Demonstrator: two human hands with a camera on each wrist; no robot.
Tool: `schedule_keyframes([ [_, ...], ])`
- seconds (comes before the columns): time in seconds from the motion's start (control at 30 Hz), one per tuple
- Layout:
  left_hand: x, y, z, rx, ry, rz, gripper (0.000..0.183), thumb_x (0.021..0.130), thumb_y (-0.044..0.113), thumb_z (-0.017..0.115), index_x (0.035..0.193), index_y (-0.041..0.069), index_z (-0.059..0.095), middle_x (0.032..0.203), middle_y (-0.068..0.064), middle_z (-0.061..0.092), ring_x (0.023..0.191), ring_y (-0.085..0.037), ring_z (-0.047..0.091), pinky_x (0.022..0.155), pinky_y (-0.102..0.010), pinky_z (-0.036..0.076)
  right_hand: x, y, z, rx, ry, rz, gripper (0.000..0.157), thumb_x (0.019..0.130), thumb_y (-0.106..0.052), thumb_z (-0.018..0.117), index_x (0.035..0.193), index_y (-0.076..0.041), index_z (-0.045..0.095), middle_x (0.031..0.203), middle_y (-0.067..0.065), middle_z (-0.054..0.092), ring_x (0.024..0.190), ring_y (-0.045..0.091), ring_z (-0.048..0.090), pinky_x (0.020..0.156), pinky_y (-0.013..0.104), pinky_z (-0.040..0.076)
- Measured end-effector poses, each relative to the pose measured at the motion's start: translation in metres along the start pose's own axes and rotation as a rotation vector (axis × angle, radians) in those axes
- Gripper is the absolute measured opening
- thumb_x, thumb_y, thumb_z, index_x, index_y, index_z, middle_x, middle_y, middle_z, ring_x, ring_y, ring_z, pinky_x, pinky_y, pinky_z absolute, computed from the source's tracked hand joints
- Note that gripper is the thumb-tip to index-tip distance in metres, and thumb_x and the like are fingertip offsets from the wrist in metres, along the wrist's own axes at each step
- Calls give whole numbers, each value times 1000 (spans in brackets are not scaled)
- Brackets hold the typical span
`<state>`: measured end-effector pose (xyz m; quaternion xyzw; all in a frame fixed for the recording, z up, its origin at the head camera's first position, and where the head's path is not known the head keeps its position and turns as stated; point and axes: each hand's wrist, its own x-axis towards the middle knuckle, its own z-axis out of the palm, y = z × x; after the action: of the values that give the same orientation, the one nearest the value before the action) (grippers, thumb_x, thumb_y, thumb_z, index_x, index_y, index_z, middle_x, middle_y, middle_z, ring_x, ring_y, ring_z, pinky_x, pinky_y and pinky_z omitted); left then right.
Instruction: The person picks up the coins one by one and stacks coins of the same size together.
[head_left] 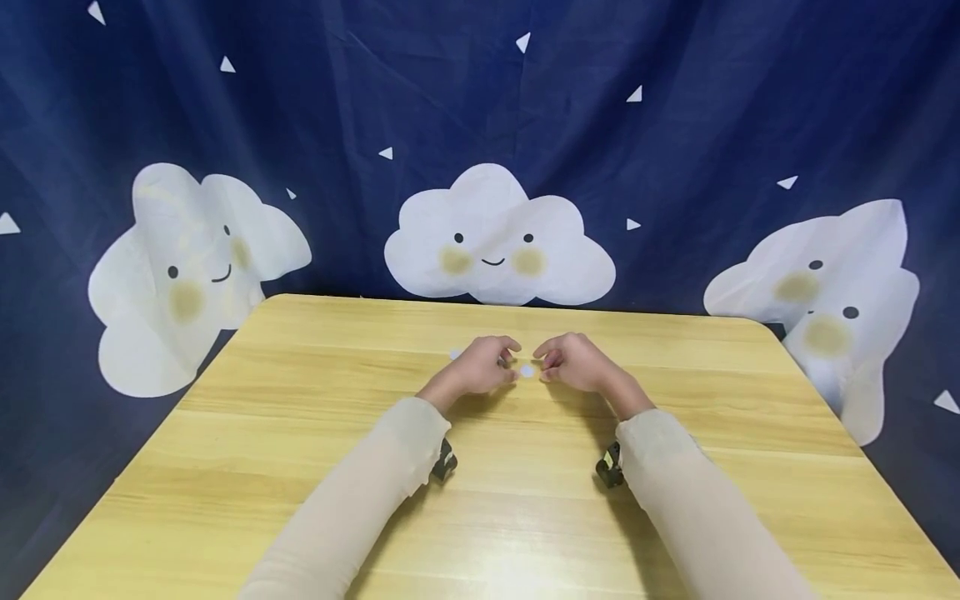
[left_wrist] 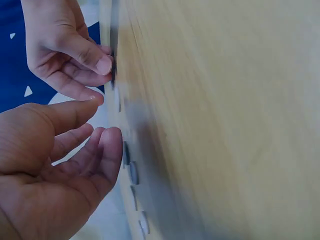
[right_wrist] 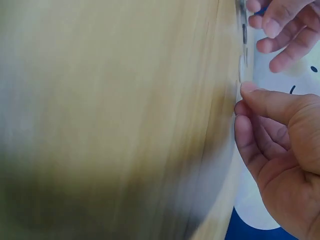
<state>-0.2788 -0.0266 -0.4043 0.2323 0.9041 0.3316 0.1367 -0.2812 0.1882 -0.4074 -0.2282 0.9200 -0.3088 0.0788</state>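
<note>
Both hands hover close together near the far side of the wooden table. A small white disc lies flat between them in the head view. The left hand has its thumb apart from its loosely curved fingers, holding nothing. Close by its fingertips, several small flat discs lie in a row, among them a dark one and a pale one. Facing it is the right hand, fingers loosely bent, its thumb tip near a white disc. No thing shows between its fingertips.
Another white disc lies left of the left hand, partly hidden by it. The wooden table ends at a dark blue curtain printed with clouds. A small black wrist device sits under each sleeve cuff.
</note>
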Motion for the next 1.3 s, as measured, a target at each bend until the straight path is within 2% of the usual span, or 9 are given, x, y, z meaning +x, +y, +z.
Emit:
schedule_keyframes([
  [0.07, 2, 0, 2, -25, 4, -16, 46, 96, 10, 72, 139, 3, 58, 118, -9, 67, 110, -22, 63, 96, -35, 52, 1, 1, 2, 25, -1, 5, 31, 87, 1, 78, 116, 6, 71, 88, 7, 76, 83, 18, 72, 87, 43, 56],
  [0.1, 4, 0, 2, -40, 9, -20, 45, 95, 9, 72, 137, 2, 59, 116, -9, 67, 109, -22, 64, 96, -35, 52, 2, 1, 4, 40, 0, 11, 31, 86, 2, 78, 116, 6, 71, 88, 7, 76, 82, 18, 72, 79, 39, 58],
  [0.2, 7, 0, 5, -78, 23, -30, 43, 93, 6, 74, 133, -1, 61, 112, -10, 69, 103, -20, 64, 91, -31, 52, 5, 0, 6, 59, 11, 18, 29, 86, 2, 78, 114, 6, 71, 88, 8, 75, 83, 18, 71, 78, 34, 57],
  [0.33, 12, 0, 8, -128, 38, -63, 41, 90, 3, 77, 128, -4, 64, 105, -9, 71, 91, -17, 64, 79, -27, 55, 8, -2, 7, 59, 16, 23, 27, 85, 1, 80, 110, 6, 73, 90, 9, 76, 86, 19, 71, 78, 34, 58],
  [0.4, 14, 1, 10, -121, 45, -78, 39, 89, 4, 78, 125, -4, 66, 101, -7, 71, 88, -16, 64, 78, -27, 56, 9, -2, 7, 53, 11, 29, 25, 85, 0, 81, 108, 6, 74, 91, 10, 76, 86, 19, 72, 78, 34, 58],
  [0.57, 18, 4, 12, -38, 72, -102, 27, 86, 6, 80, 111, -1, 74, 94, -4, 71, 87, -15, 61, 85, -27, 53, 11, -2, 7, 40, 6, 57, 18, 85, -1, 81, 101, 4, 76, 90, 9, 77, 84, 18, 71, 80, 33, 58],
  [0.77, 19, 5, 14, -25, 105, -124, 16, 83, 5, 82, 98, 3, 78, 86, -2, 72, 82, -14, 60, 78, -26, 52, 13, -3, 6, 53, 2, 75, 15, 84, -1, 81, 98, 3, 77, 88, 9, 77, 81, 16, 70, 77, 32, 57],
  [1.03, 19, 6, 16, -19, 157, -133, 13, 82, 6, 84, 94, 4, 80, 94, -5, 76, 92, -18, 63, 88, -32, 54, 16, -4, 6, 71, 6, 96, 13, 84, -2, 82, 96, 2, 78, 83, 7, 76, 76, 12, 68, 72, 27, 54],
  [1.3, 19, 7, 19, -27, 166, -148, 10, 83, 6, 83, 92, 5, 80, 92, -4, 76, 95, -19, 66, 90, -33, 55, 14, -2, 8, 93, 7, 115, 12, 85, -1, 81, 96, 2, 77, 86, 8, 77, 80, 15, 70, 78, 31, 55],
])
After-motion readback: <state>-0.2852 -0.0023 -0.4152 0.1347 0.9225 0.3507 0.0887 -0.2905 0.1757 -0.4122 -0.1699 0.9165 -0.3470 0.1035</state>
